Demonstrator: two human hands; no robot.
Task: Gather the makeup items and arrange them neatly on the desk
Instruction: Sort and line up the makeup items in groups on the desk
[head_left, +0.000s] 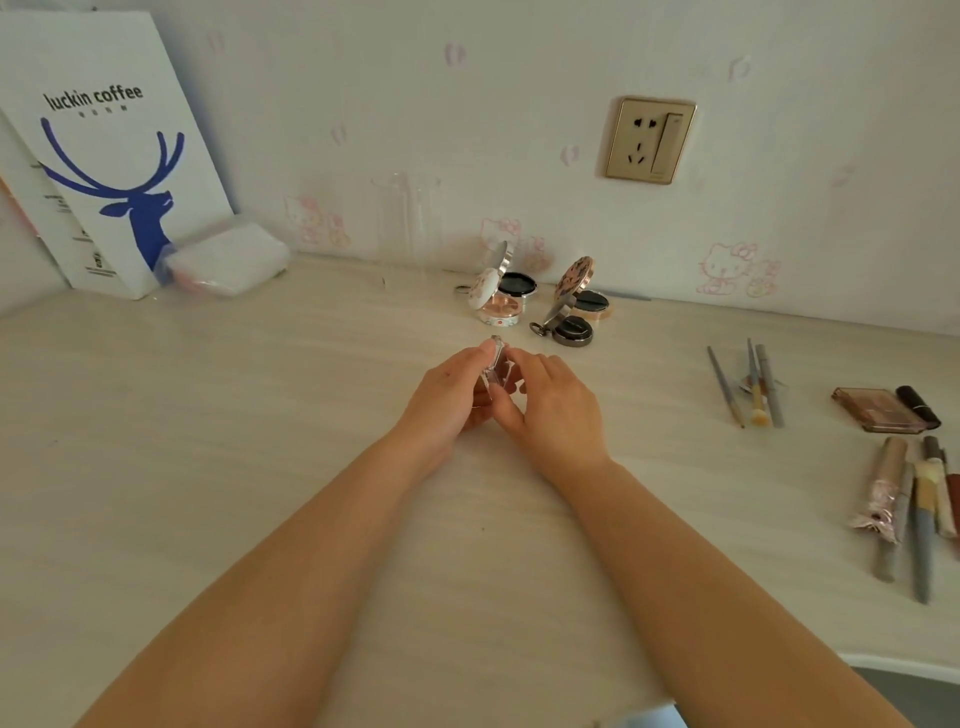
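With your left hand (447, 395) and right hand (545, 400) both pinching the small clear-cased makeup item (493, 371) above mid-desk (208, 415), you're mid-gather; next, probably set it beside the open compacts (498, 299).

On the desk (208, 441), two open compacts (498, 293) lie behind the hands (498, 395), brushes (753, 384) at right.

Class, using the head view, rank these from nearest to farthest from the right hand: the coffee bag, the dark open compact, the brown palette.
From the right hand:
1. Dark open compact, just beyond it.
2. Brown palette, far right.
3. Coffee bag, back left corner.
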